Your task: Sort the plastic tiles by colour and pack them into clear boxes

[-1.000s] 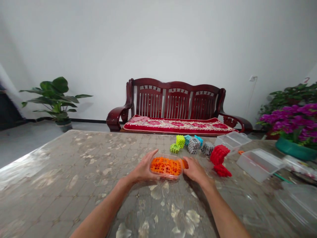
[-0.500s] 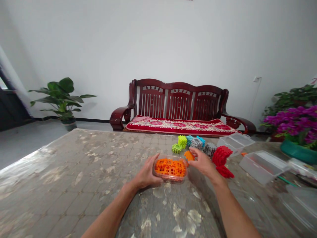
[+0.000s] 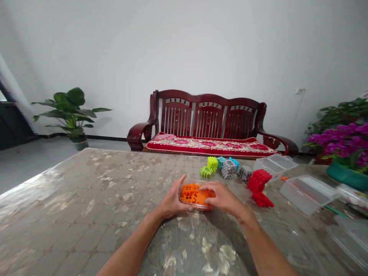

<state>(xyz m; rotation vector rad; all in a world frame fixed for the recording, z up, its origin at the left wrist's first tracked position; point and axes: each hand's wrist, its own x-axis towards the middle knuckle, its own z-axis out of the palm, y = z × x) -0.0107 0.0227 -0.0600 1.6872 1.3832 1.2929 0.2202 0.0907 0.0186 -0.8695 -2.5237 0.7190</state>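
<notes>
A clear plastic container (image 3: 198, 209) stands on the table in front of me, holding several orange interlocking blocks (image 3: 188, 193). My left hand (image 3: 173, 198) is closed around the container's left side, thumb at the near edge and fingers along the far left. Over the container's right half, my right hand (image 3: 220, 197) grips a flat orange piece (image 3: 202, 196) between thumb and fingers. That piece lies on or just above the other orange blocks; I cannot tell whether it rests on them. The right fingers partly cover it.
Beyond the container are lime-green blocks (image 3: 212, 164), teal and blue ones, and grey blocks (image 3: 228, 169). Red blocks (image 3: 259, 180) lie to the right. Farther right are clear plastic boxes (image 3: 307, 193) and purple flowers in a green pot (image 3: 347, 176). A wooden bench (image 3: 207, 119) stands behind the table.
My right hand has moved left with the flat orange piece, from beside the container to inside its right half. My left hand has stayed on the container.
</notes>
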